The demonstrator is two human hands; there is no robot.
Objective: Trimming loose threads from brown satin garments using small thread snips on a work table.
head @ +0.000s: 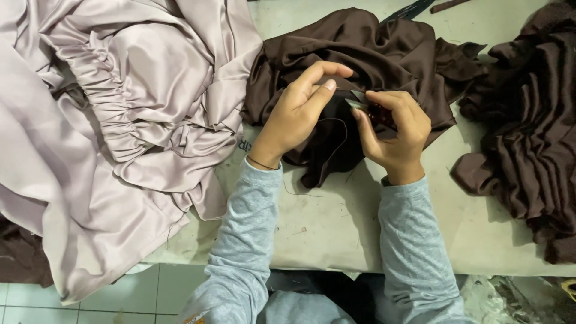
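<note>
The left hand (297, 114) pinches a fold of the brown cloth (384, 54) lying on the desk (336, 222) under both hands. The right hand (396, 135), close beside it, grips a small thread snipper (363, 103) with its blades against the cloth. A pale satin garment (120, 120) is heaped left of the left hand; a brown pile (528, 132) sits right of the right hand.

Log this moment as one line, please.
left hand: pinching dark brown fabric | right hand: holding thread snips | pale satin garment: left
</note>
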